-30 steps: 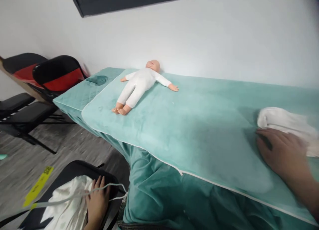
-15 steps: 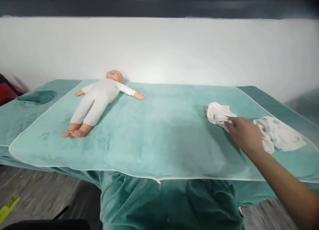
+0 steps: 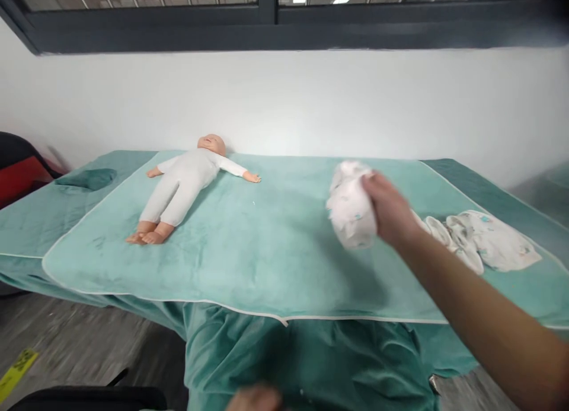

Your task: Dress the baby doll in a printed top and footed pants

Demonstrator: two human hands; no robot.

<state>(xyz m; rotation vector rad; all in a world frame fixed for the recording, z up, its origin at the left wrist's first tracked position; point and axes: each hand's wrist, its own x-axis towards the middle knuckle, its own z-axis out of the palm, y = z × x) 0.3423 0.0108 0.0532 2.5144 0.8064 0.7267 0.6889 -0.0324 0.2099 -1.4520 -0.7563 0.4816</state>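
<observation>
My right hand (image 3: 389, 209) grips a bundled white baby garment (image 3: 353, 212) with small teal prints, raised above the green cover and blurred by motion. Its exact kind cannot be made out. At the bottom edge, only a smeared part of my left hand (image 3: 255, 398) shows, with its fingers unclear. A baby doll (image 3: 191, 174) in a white body suit lies on its back to the left, arms spread and feet toward me. Behind my right forearm lie small white cloth pieces (image 3: 438, 230), partly hidden, beside a white printed cloth (image 3: 504, 242).
A pale green cover (image 3: 231, 263) with white piping lies over a darker green bed with a face hole (image 3: 91, 178) at the left. The white wall (image 3: 284, 102) and dark window frame (image 3: 178, 34) stand behind. A red and black object (image 3: 22, 177) is at far left.
My right hand has lifted the white garment off the cover and moved it left. My left hand has come into view at the bottom. The view has tilted up, showing the window.
</observation>
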